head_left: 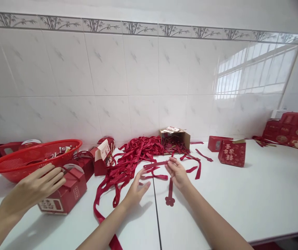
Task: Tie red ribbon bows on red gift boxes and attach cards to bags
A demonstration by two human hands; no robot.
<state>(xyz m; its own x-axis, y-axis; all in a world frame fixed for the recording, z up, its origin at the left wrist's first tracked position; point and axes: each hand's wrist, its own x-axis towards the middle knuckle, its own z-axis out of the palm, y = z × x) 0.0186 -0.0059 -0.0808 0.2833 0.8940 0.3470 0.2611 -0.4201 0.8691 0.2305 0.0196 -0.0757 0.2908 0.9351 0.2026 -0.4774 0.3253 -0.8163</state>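
My right hand (178,172) is closed in a pinch on a thin red strap (156,165) that stretches left, above the table. Below that hand, a red piece with a flower-shaped end (170,200) points towards me; I cannot tell whether it joins the held strap. My left hand (135,190) is at the strap's left end, thumb held apart from the fingers and nothing gripped. Behind both hands spreads a tangled heap of red ribbons (141,149). An open cardboard box (187,141) filled with dark red strips lies beside the heap.
Another person's hand (34,185) reaches in from the left over a red gift box (72,194). Behind it stands a red plastic basket (5,166) with small wrapped items. Red boxes (231,152) stand at right, and more are stacked (287,130) by the wall.
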